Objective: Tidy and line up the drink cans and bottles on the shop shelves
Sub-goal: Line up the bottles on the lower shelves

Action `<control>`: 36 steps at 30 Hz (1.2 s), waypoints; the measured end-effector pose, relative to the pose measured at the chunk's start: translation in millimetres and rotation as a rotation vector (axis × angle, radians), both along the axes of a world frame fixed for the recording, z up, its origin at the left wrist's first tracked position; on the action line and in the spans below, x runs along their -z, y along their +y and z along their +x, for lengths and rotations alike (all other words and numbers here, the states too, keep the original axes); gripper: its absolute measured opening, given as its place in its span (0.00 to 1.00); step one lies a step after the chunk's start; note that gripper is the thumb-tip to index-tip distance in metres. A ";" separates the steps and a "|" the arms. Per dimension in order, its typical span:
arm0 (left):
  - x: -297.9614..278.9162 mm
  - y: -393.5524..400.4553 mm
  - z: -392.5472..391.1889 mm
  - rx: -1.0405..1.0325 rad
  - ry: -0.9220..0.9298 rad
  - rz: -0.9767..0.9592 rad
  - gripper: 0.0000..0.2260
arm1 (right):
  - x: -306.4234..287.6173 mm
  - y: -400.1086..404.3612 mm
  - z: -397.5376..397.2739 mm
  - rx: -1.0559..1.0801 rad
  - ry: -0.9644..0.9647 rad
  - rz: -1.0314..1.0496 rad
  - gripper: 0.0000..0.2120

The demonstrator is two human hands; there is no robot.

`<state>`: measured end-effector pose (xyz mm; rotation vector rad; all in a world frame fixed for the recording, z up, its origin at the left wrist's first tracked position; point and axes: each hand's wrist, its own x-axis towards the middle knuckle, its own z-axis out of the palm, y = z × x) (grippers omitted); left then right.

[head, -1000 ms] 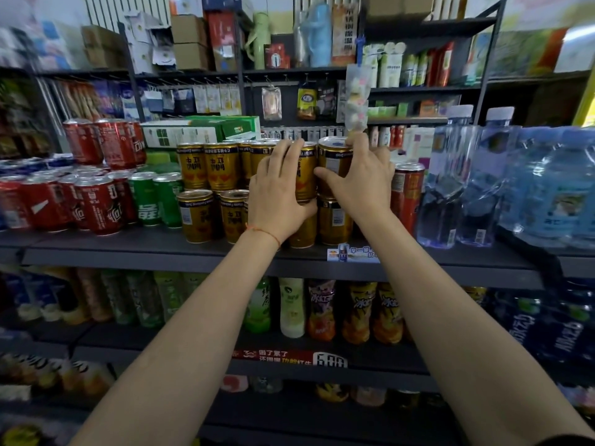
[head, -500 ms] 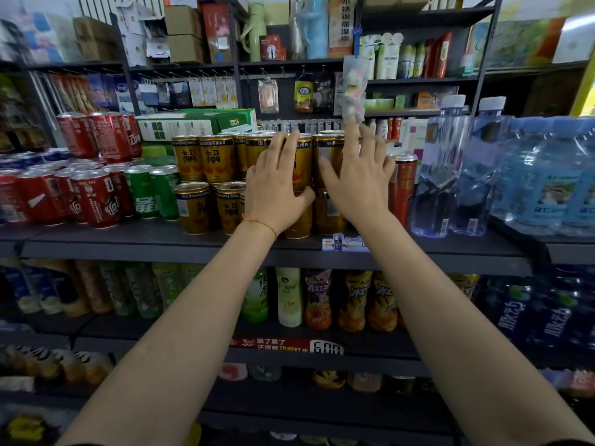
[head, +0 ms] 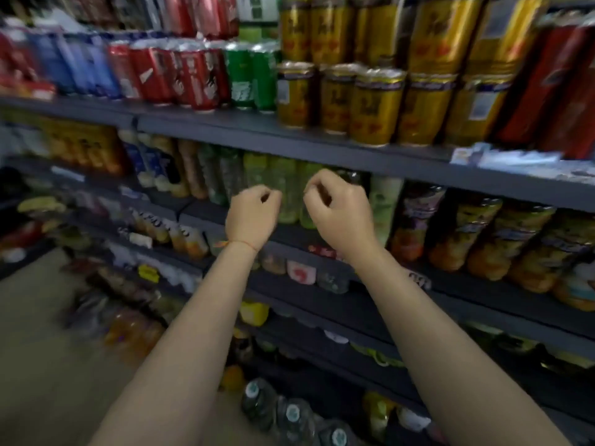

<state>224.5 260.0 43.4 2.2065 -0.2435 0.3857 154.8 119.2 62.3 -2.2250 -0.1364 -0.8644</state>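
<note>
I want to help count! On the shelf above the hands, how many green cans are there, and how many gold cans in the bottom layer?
Green cans: 2
Gold cans, bottom layer: 5
Total: 7
Red cans are too blurred to count.

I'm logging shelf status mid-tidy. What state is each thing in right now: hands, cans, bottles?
left hand: fingers curled, holding nothing, in front of the second shelf
right hand: fingers curled, holding nothing
gold cans: upright, stacked two high
red cans: upright, packed side by side
green cans: upright
green bottles: upright on the shelf below
</note>
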 end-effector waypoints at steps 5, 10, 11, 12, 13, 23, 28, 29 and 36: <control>126.4 75.1 28.9 -0.020 0.511 0.012 0.17 | 122.4 51.5 51.9 -0.129 0.581 0.058 0.14; 245.3 126.8 53.4 -0.097 0.838 -0.215 0.12 | 251.4 99.8 88.4 -0.136 1.004 0.100 0.12; 265.9 134.7 59.4 -0.123 0.877 -0.254 0.12 | 272.4 109.8 93.7 -0.135 1.044 0.103 0.12; 283.0 141.7 64.7 -0.143 0.909 -0.280 0.11 | 292.1 119.5 100.0 -0.131 1.081 0.103 0.12; 297.9 149.0 70.5 -0.151 0.941 -0.305 0.10 | 309.6 129.5 106.6 -0.128 1.127 0.094 0.11; 404.3 220.5 158.6 -0.194 1.102 -0.566 0.06 | 412.6 229.6 211.2 -0.060 1.210 0.260 0.37; 429.0 225.0 211.5 -0.073 1.111 -0.708 0.20 | 484.1 241.9 263.5 0.184 1.202 0.560 0.37; 431.0 223.5 218.9 -0.031 1.098 -0.717 0.21 | 480.3 246.3 268.3 0.215 1.225 0.628 0.30; 454.2 215.3 255.6 0.137 1.121 -0.651 0.22 | 488.8 248.8 288.1 0.265 1.205 0.722 0.05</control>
